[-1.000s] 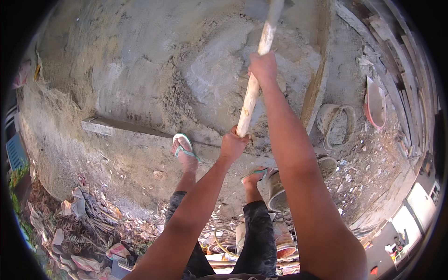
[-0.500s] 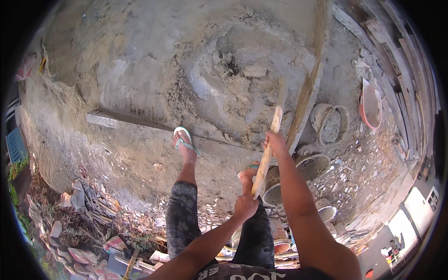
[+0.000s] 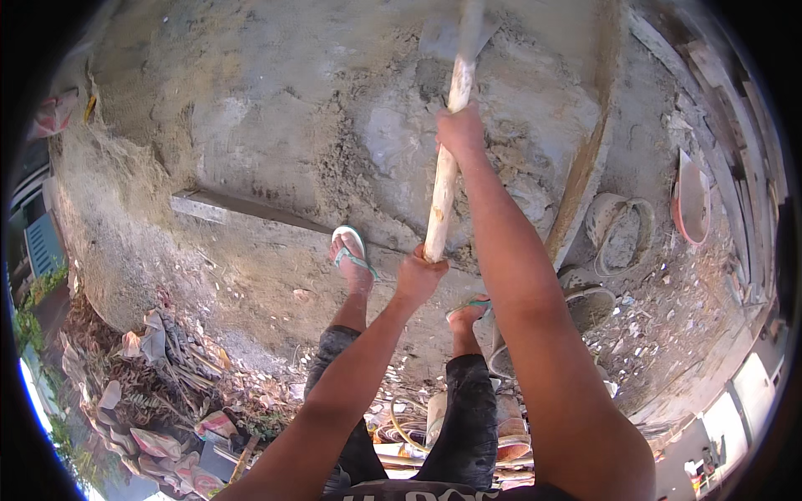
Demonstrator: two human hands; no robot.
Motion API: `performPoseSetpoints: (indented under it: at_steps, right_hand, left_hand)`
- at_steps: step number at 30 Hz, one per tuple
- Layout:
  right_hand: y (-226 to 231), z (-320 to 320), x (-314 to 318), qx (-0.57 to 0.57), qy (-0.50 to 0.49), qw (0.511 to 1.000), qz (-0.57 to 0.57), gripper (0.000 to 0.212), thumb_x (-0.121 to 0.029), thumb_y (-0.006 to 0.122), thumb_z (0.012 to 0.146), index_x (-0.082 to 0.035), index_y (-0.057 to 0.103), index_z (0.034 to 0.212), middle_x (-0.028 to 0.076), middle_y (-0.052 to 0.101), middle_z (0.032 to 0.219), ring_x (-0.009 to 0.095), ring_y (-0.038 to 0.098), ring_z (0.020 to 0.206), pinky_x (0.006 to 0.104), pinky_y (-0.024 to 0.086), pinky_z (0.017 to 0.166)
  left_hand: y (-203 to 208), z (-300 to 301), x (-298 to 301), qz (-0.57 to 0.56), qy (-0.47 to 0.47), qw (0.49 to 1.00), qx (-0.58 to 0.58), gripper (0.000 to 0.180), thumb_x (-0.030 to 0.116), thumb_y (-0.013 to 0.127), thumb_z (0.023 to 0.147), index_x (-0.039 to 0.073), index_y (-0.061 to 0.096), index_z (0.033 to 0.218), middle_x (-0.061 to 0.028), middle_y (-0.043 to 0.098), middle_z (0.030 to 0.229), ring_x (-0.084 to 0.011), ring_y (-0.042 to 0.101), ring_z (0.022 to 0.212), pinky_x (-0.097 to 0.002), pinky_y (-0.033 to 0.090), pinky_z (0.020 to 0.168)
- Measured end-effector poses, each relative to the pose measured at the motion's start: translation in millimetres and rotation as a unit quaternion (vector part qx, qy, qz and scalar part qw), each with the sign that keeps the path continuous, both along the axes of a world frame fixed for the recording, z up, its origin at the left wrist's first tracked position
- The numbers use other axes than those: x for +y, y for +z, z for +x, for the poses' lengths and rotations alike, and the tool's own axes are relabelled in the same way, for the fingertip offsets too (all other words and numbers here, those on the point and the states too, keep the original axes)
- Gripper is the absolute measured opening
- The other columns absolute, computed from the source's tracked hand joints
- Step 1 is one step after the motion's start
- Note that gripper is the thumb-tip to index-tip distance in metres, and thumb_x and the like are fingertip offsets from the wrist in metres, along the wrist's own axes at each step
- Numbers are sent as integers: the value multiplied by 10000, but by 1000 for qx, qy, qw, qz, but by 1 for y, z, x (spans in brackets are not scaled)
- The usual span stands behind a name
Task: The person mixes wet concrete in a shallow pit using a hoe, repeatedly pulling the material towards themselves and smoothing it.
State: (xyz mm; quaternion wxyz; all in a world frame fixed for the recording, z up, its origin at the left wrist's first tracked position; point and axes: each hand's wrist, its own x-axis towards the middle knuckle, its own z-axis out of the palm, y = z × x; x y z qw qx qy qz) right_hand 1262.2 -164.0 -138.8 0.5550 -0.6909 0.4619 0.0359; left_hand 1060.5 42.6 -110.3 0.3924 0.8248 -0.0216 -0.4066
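Both my hands are wrapped round the pale wooden handle of a hoe (image 3: 442, 196). My left hand (image 3: 420, 275) closes on the handle's near end, above my sandalled feet. Farther up the shaft, my right hand (image 3: 461, 132) grips it, with that arm stretched forward. The handle's far part is blurred, and a flat grey shape at the top edge looks like the blade. Below and around the handle lies a wet grey mortar heap (image 3: 518, 179), partly hidden by my right hand and forearm.
A long board (image 3: 585, 167) borders the mortar on the right, a shorter board (image 3: 242, 213) on the near left. Buckets (image 3: 622, 236) and a reddish-rimmed basin (image 3: 692, 200) stand to the right, near stacked planks (image 3: 727, 125). Rubble and sacks (image 3: 159, 442) lie at the lower left.
Both hands have swung the hoe forward and up, away from my body. Its far end has left the mortar by the right board and is now near the top edge.
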Motion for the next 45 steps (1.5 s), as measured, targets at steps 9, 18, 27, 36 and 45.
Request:
performPoseSetpoints:
  at_steps: [9,18,27,36,45]
  right_hand:
    - [-27,-84,75,199,215,956,19,414,-108,584,856,130,451,1168,292,678,841,386,705,652,443,577,606]
    - [31,-231,37,180,113,963,166,356,-181,617,876,81,492,1082,181,640,653,275,649,487,419,531,461]
    - [87,-189,60,102,40,993,-35,475,-200,651,869,39,443,1222,259,662,832,386,693,673,461,546,587]
    - [-35,-35,92,213,224,951,9,570,-111,703,774,81,440,1242,299,674,1088,443,674,1019,458,557,872]
    - [13,-119,126,316,286,899,103,582,-78,692,777,78,436,1276,307,646,1173,428,634,1131,456,539,930]
  left_hand:
    - [114,-87,-15,-27,355,865,355,251,161,661,859,32,553,1046,-14,556,667,-100,562,521,-275,461,421]
    - [137,-210,6,20,150,949,275,389,209,713,856,49,549,1170,-106,645,763,-212,656,657,-349,531,589]
    - [98,-169,44,-24,115,963,243,412,237,747,847,-17,622,1147,-150,720,877,-232,717,820,-359,563,749]
    - [100,-23,14,-108,323,847,409,205,130,723,827,25,577,926,-8,563,648,-112,539,504,-277,434,432]
    - [185,-92,6,-119,443,742,489,133,130,660,885,95,551,819,39,493,639,-62,465,492,-224,386,451]
